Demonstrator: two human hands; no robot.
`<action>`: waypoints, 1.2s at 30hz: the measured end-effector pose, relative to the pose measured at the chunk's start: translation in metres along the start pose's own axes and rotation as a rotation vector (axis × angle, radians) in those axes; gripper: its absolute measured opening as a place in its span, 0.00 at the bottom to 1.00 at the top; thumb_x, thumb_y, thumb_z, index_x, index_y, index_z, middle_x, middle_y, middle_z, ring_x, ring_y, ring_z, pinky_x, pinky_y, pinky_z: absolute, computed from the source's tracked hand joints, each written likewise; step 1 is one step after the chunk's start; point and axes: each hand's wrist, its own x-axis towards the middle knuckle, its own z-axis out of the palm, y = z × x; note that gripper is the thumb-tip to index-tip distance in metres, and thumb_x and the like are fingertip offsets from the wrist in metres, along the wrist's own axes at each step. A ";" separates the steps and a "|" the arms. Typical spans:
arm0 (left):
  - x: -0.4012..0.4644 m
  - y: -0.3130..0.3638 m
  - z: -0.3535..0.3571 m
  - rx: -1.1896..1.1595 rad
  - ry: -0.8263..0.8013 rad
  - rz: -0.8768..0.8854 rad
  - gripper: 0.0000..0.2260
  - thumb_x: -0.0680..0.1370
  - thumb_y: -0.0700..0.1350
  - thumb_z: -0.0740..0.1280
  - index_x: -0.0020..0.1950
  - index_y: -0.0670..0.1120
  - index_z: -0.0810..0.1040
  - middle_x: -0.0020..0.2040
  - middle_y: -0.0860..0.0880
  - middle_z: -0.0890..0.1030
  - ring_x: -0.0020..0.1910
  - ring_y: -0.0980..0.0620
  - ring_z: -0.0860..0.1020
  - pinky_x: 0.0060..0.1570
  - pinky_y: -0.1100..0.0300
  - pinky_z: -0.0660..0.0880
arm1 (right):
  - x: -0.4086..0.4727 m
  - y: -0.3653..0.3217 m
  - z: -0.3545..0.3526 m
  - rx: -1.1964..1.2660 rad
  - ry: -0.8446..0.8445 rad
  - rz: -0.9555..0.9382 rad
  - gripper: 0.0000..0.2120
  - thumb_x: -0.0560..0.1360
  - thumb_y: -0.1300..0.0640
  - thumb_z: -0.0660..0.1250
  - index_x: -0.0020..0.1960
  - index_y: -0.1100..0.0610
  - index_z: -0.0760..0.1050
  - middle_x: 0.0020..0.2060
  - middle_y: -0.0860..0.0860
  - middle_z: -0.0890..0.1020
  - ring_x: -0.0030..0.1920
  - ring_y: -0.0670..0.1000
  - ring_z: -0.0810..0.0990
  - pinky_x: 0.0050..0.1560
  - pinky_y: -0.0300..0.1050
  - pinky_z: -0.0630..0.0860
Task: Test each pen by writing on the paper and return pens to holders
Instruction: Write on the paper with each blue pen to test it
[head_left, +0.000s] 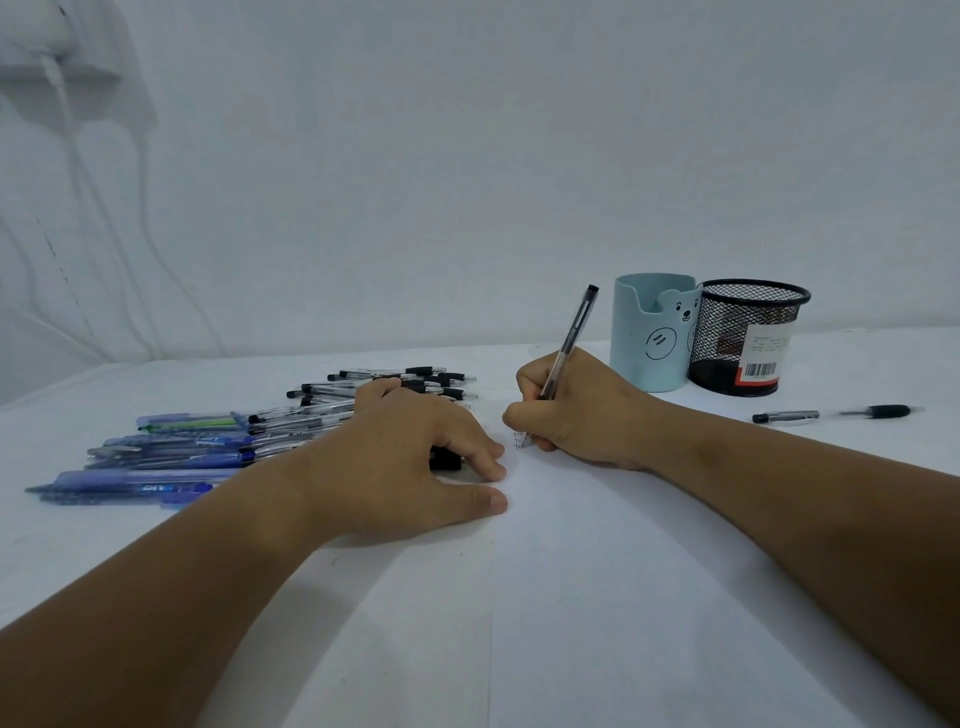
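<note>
Pen (569, 343) clamped in right hand (576, 410) fingers, writing on paper (597, 571); left hand (410, 452), fingers spread flat, should steady the sheet.

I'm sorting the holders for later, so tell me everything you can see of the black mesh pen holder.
The black mesh pen holder is a round, open-topped cup of what looks like wire mesh with a solid rim. It stands upright on the white table at the far right, pressed against or just beside the pale blue bear holder on its left. A white, red and black label with a barcode is on its front. No pens are visible in it. A loose pen lies in front of it, apart.
</note>
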 end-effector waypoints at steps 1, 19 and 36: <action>0.000 0.000 0.000 0.000 0.001 0.003 0.24 0.61 0.74 0.62 0.54 0.71 0.78 0.56 0.80 0.72 0.63 0.77 0.68 0.65 0.71 0.37 | 0.000 0.000 0.000 -0.001 0.006 -0.004 0.16 0.70 0.63 0.67 0.29 0.56 0.64 0.24 0.52 0.72 0.25 0.46 0.69 0.29 0.38 0.66; -0.003 -0.002 0.002 -0.006 0.019 -0.013 0.24 0.62 0.73 0.64 0.50 0.63 0.83 0.57 0.76 0.76 0.65 0.76 0.67 0.70 0.62 0.42 | 0.001 0.002 0.001 0.060 0.052 0.021 0.19 0.72 0.59 0.69 0.28 0.54 0.62 0.24 0.53 0.68 0.28 0.52 0.66 0.32 0.45 0.65; -0.003 0.001 -0.002 0.073 0.005 -0.017 0.26 0.60 0.76 0.63 0.43 0.57 0.79 0.55 0.69 0.79 0.65 0.72 0.68 0.76 0.47 0.38 | -0.012 -0.018 -0.041 -0.051 0.173 -0.039 0.11 0.82 0.50 0.63 0.44 0.52 0.78 0.26 0.48 0.78 0.21 0.47 0.70 0.23 0.37 0.67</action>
